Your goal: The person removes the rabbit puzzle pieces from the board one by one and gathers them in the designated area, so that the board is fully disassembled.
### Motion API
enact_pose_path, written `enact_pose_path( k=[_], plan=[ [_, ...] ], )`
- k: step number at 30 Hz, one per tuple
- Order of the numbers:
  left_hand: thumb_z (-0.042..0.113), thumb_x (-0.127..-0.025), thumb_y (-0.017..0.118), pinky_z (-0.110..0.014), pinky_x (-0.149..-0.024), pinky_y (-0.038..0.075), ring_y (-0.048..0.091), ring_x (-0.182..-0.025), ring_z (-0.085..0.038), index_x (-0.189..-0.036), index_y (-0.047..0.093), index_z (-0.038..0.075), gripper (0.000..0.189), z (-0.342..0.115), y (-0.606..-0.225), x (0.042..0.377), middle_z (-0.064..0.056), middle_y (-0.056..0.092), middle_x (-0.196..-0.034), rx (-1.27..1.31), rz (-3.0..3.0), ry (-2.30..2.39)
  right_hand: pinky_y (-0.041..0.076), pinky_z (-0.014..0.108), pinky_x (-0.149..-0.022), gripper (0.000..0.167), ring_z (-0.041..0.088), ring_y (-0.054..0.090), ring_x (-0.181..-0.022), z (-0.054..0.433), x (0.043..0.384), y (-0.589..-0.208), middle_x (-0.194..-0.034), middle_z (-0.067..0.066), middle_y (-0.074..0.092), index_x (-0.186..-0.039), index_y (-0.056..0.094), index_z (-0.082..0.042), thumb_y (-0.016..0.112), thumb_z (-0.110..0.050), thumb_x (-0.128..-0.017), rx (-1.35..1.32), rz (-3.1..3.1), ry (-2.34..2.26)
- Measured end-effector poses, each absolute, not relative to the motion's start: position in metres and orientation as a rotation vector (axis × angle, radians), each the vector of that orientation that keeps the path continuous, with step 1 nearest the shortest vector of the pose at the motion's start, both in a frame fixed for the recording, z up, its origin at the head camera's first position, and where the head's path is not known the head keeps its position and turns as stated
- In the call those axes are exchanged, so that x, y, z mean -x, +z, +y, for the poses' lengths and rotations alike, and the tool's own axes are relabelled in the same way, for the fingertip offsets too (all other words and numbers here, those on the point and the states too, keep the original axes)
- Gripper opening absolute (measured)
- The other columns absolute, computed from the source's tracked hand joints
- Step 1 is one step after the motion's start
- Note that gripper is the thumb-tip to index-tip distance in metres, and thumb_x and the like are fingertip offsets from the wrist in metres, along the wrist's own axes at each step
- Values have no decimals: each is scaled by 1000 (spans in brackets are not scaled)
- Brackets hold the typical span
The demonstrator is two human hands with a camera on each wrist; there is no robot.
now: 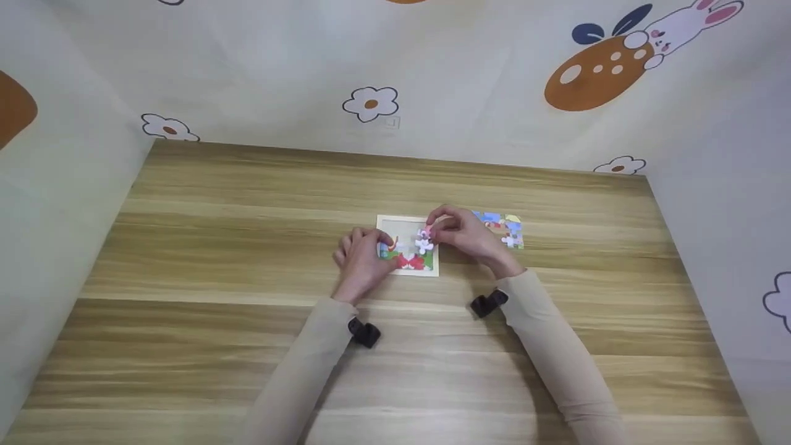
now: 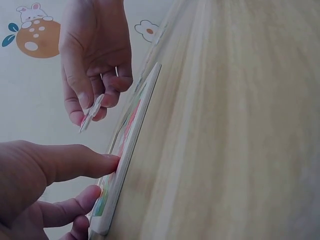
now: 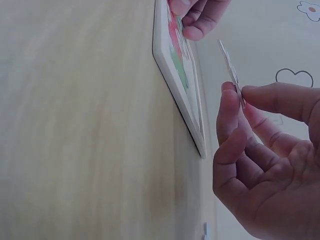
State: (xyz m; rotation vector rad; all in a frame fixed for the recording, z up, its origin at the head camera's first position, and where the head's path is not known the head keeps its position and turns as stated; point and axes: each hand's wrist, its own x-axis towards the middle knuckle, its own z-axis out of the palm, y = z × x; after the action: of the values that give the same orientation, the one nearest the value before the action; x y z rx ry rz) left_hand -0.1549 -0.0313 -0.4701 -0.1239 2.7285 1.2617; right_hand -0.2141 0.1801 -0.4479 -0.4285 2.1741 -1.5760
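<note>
My right hand pinches a white-edged jigsaw piece between thumb and fingertips, raised over the right side of a square puzzle board. In the right wrist view the held piece is seen nearly edge-on, tilted and apart from the board. The board has a pale rim, with red and green picture pieces along its near side and a bare pale area at the far side. My left hand rests on the board's left side, its thumb pressing the picture surface near the rim.
Beyond my right hand lies a patch of colourful puzzle pieces, partly hidden by that hand. The wooden table meets a printed cloth backdrop at the back and sides. Each wrist carries a small black camera mount.
</note>
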Motion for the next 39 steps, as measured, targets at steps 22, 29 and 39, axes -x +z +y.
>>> enact_pose_path(
  k=[22, 29, 39],
  plan=[
    [23, -72, 82, -48, -92, 19, 32, -113, -31, -96, 63, 15, 31, -32, -471, 156, -7, 47, -112, 128, 2737, 1248, 51, 28, -75, 22, 16, 64, -83, 226, 221, -437, -91, 15, 68, -108, 57, 10, 61, 7, -87, 306, 2324, -1667],
    [24, -73, 81, -48, -92, 21, 31, -114, -32, -96, 63, 16, 30, -32, -471, 156, -6, 48, -116, 127, 2747, 1220, 51, 29, -72, 19, 15, 63, -80, 238, 223, -437, -87, 14, 66, -105, 58, 10, 62, 8, -86, 287, 2373, -1677],
    [23, -71, 82, -48, -92, 20, 32, -112, -31, -96, 64, 15, 32, -31, -471, 156, -5, 46, -109, 140, 2731, 1227, 50, 24, -72, 19, 21, 61, -85, 256, 223, -438, -99, 20, 61, -103, 59, 10, 63, 7, -85, 293, 2476, -1560]
  ],
)
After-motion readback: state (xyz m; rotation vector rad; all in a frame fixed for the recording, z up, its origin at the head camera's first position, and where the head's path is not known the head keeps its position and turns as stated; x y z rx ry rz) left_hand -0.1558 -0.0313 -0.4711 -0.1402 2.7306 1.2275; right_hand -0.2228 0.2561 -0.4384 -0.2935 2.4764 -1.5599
